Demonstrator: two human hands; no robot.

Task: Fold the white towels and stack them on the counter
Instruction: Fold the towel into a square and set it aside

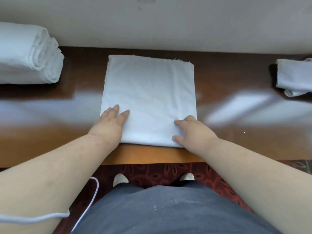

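A white towel (149, 92), folded into a rough square, lies flat on the glossy brown counter (50, 115) straight ahead of me. My left hand (111, 123) rests flat on its near left part, fingers straight. On its near right corner lies my right hand (191, 130), fingers slightly bent and pressing the cloth. A stack of folded white towels (28, 54) sits at the far left of the counter. Another folded white towel (294, 76) lies at the far right edge.
A pale wall (168, 22) runs along the back of the counter. The counter's front edge (152, 156) is just beyond my waist, with red patterned carpet (152, 173) and my shoes below. A white cord (91, 196) hangs by my left arm.
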